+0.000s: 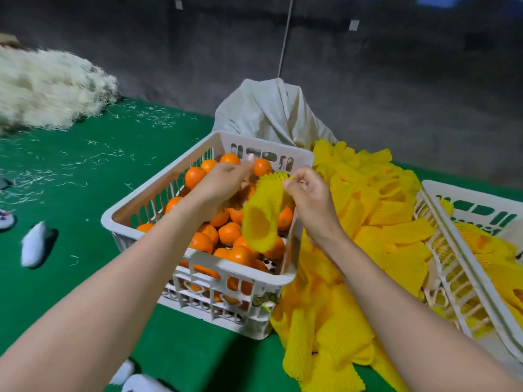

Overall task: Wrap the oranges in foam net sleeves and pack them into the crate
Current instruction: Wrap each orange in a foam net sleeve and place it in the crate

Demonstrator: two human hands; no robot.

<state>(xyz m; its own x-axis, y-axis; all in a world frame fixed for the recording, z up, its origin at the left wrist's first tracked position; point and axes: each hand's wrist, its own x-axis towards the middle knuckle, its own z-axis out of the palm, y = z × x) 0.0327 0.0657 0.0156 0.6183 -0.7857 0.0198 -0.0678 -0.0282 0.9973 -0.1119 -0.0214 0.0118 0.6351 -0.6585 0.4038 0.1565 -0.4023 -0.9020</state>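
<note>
Foam net sleeve [263, 210] pinched by right hand [308, 193] fingers; left hand [223, 182] fingers hidden over oranges [229, 233], grasp unclear

Dark grey concrete wall [396, 80], dim light. Green floor covering [70, 193]. Pale shredded-fibre pile [48, 89] far left, loose strands [93, 158] scattered near it. Cream sack [271, 114] against wall, cord [284, 38] rising from top. Pale tape patches [353, 24] on wall.

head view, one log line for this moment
right hand: pinches sleeve rim | left hand: over oranges in crate, grip unclear | sleeve: mouth open
</note>
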